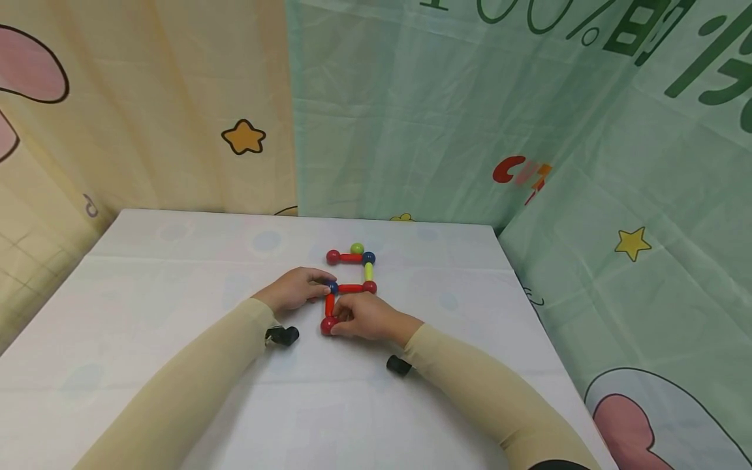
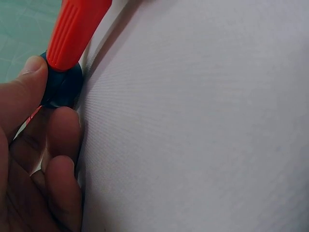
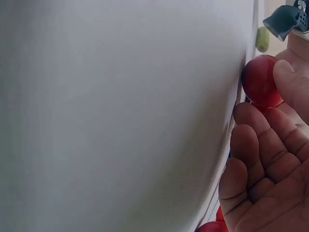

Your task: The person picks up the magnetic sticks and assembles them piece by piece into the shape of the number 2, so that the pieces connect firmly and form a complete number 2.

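Observation:
A zigzag figure of toy sticks and balls lies on the white table. My left hand (image 1: 296,289) pinches a blue ball (image 2: 63,89) at a corner between thumb and fingers. From that ball one red stick (image 1: 329,305) runs toward me and another red stick (image 1: 351,288) runs right to a red ball (image 1: 369,286). My right hand (image 1: 371,317) pinches the near red ball (image 3: 259,81) with its thumb and fingertips, the other fingers loosely bent. Beyond, a yellow stick (image 1: 369,271) leads to a second blue ball (image 1: 369,258).
From the far blue ball a red stick (image 1: 352,258) runs left to another red ball (image 1: 333,256). A green ball (image 1: 357,248) shows just behind that stick. The white table (image 1: 176,281) ends at printed curtains (image 1: 399,117) behind and to the right. Black wrist cameras (image 1: 399,365) hang below both sleeves.

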`<move>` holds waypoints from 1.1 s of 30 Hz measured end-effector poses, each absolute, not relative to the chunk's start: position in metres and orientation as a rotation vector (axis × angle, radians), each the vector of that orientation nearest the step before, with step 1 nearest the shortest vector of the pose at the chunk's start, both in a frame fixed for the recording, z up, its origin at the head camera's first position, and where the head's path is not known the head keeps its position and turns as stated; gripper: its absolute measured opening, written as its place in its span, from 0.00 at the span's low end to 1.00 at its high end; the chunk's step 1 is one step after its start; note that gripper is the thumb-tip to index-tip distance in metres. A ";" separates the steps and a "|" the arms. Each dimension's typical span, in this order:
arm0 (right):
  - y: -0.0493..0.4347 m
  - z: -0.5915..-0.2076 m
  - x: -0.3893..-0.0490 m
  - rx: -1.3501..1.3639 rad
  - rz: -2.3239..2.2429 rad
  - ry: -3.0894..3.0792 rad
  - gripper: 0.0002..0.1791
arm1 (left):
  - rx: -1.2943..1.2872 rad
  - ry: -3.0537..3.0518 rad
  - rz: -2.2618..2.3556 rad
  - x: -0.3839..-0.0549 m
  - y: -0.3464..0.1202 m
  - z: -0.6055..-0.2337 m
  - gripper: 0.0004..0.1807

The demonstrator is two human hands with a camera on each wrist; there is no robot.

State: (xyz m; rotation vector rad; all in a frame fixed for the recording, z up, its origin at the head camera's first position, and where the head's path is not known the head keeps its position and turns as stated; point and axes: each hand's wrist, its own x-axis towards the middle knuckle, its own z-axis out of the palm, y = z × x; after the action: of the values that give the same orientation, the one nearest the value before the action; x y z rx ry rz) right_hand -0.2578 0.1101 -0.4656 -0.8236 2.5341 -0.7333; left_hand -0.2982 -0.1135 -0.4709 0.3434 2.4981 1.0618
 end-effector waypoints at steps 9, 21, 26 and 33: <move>0.120 -0.458 -0.271 -0.748 -0.745 2.563 0.13 | 0.319 2.496 1.063 -0.298 -0.113 -0.470 0.20; 0.147 -0.453 -0.301 -0.531 -0.547 2.815 0.22 | 0.309 2.493 1.061 -0.297 -0.112 -0.469 0.21; 0.156 -0.460 -0.309 -0.494 -0.601 2.739 0.22 | 0.318 2.493 1.073 -0.297 -0.112 -0.472 0.21; 0.162 -0.468 -0.314 -0.453 -0.735 2.668 0.23 | 0.324 2.501 1.071 -0.299 -0.113 -0.473 0.21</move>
State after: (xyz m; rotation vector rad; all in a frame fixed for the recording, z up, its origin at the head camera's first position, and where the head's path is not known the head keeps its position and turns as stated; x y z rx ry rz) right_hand -0.3143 0.1616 -0.4677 -0.4527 2.6678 -0.7349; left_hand -0.2989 -0.1129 -0.4733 0.3241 2.5007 1.0715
